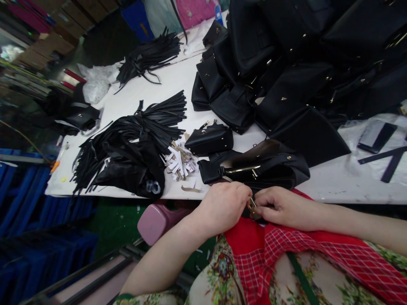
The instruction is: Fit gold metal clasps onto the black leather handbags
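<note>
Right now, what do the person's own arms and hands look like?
The left hand and right hand wear no gloves. The left forearm is bare up to a floral sleeve with green trim; the right forearm is bare to the picture's edge, no sleeve showing.

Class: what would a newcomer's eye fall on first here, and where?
A heap of black leathery handbags crowds the far right of the white table. By its near edge, the left hand and right hand meet at a small gold metal piece. Further left lie bundled long black straps.
</note>
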`<action>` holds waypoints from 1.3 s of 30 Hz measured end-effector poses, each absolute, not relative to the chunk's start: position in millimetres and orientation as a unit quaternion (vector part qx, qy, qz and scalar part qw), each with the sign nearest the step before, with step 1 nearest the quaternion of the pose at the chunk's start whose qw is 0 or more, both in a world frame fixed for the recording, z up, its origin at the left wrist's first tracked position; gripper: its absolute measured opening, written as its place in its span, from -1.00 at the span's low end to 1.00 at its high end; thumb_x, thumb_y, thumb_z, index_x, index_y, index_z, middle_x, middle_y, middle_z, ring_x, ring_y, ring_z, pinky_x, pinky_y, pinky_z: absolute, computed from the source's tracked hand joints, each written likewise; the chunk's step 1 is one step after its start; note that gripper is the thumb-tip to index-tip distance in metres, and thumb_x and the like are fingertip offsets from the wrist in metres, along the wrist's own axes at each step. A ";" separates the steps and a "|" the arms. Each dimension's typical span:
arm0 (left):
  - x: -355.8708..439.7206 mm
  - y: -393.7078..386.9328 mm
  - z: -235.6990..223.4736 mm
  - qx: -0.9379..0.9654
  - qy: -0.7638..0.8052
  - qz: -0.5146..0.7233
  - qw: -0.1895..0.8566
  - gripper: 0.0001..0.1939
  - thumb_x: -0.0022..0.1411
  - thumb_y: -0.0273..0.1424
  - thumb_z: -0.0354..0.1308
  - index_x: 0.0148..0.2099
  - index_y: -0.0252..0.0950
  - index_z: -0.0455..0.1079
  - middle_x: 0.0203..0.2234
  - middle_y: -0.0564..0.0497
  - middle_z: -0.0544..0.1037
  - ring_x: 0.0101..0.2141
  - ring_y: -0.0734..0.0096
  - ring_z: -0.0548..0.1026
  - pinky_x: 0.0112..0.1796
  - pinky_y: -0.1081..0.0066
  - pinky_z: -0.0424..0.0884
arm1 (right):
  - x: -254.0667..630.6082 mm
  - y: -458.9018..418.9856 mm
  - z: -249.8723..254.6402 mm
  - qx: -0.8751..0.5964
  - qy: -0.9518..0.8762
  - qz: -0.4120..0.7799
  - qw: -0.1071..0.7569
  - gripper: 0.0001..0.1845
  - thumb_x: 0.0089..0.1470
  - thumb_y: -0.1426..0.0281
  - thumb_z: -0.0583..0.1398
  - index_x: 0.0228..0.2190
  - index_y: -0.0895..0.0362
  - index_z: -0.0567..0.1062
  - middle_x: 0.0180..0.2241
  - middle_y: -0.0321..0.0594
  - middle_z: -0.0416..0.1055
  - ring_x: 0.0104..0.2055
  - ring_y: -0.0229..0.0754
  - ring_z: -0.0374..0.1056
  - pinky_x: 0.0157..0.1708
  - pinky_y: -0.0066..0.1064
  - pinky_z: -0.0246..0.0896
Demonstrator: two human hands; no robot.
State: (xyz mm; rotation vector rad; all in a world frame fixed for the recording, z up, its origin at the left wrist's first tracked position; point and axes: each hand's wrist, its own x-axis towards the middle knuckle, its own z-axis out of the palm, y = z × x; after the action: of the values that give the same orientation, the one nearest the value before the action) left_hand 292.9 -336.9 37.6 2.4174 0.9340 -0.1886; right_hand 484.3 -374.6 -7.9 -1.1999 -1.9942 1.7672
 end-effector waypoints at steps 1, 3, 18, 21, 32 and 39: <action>294.2 -338.0 36.1 0.886 0.366 -0.060 0.279 -0.79 0.33 -0.45 -0.02 -0.14 -0.30 0.44 -0.26 -0.06 0.60 -0.26 0.19 0.56 -0.24 0.25 0.44 | 485.0 -374.5 -8.5 -0.410 -0.674 0.604 0.112 -0.69 0.13 0.37 0.07 -0.63 0.14 0.30 -0.52 -0.28 0.33 -0.44 -0.25 0.24 -0.39 -0.41 0.08; 296.0 -340.3 33.0 0.856 0.413 -0.026 0.312 -0.80 0.32 -0.45 -0.03 -0.15 -0.31 0.43 -0.27 -0.07 0.60 -0.25 0.19 0.55 -0.22 0.24 0.42 | 486.3 -374.5 -9.2 -0.413 -0.662 0.615 0.114 -0.66 0.18 0.28 0.06 -0.59 0.15 0.32 -0.51 -0.28 0.33 -0.44 -0.25 0.23 -0.39 -0.40 0.08; 271.9 -334.9 18.6 0.483 0.412 0.298 0.713 -0.76 0.25 -0.23 0.13 -0.21 -0.32 0.42 -0.65 0.20 0.16 -0.64 0.61 0.06 -0.57 0.54 0.06 | 485.6 -373.4 -11.2 -0.388 -0.623 0.671 0.101 -0.50 0.19 0.06 0.11 -0.60 0.16 0.33 -0.53 -0.31 0.27 -0.47 -0.29 0.16 -0.45 -0.42 0.04; 278.5 -340.5 22.8 0.672 0.414 0.209 0.577 -0.70 0.17 -0.30 0.23 -0.07 -0.33 0.50 -0.61 0.13 0.33 -0.57 0.53 0.25 -0.44 0.46 0.25 | 484.8 -374.2 -12.8 -0.393 -0.636 0.656 0.101 -0.49 0.20 0.07 0.10 -0.61 0.16 0.34 -0.55 -0.31 0.28 -0.48 -0.28 0.16 -0.46 -0.42 0.04; 285.1 -339.1 22.2 0.736 0.413 0.151 0.514 -0.88 0.21 -0.42 0.20 -0.38 -0.31 0.50 -0.49 0.04 0.57 -0.44 0.46 0.48 -0.36 0.48 0.35 | 483.4 -376.5 -9.6 -0.388 -0.669 0.625 0.104 -0.55 0.21 0.15 0.12 -0.60 0.17 0.37 -0.53 -0.30 0.31 -0.47 -0.29 0.21 -0.44 -0.42 0.04; 280.5 -346.9 19.8 0.792 0.486 0.095 0.358 -0.87 0.29 -0.40 0.10 -0.30 -0.30 0.43 -0.40 -0.02 0.57 -0.35 0.30 0.50 -0.30 0.33 0.35 | 486.7 -374.7 -9.7 -0.392 -0.649 0.642 0.116 -0.50 0.22 0.11 0.10 -0.63 0.15 0.26 -0.55 -0.33 0.23 -0.48 -0.29 0.15 -0.44 -0.42 0.03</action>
State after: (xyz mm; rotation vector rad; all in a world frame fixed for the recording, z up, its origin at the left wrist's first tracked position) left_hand 280.5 -346.9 19.8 2.0441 1.2532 0.2445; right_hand 486.7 -374.7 -9.7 -1.1477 -1.9002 1.8795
